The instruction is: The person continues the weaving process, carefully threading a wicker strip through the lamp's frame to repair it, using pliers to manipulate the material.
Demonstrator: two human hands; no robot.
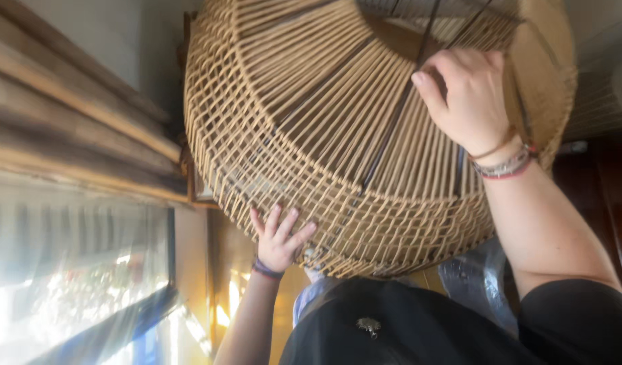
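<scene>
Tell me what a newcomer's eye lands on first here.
A big woven rattan basket fills the upper middle, its pale strands crossed by dark ribs. The right hand, bracelets at the wrist, grips it near the top right; the left hand spreads its fingers against the lower rim. Bright window light glares at lower left.

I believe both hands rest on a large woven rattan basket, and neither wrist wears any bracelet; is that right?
Not quite. In the head view both hands, left hand and right hand, do rest on the woven rattan basket, but both wrists wear bracelets.

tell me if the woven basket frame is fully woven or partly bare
Partly bare: the woven basket frame has woven bands near its rim, while long unwoven spokes run across its middle.
</scene>
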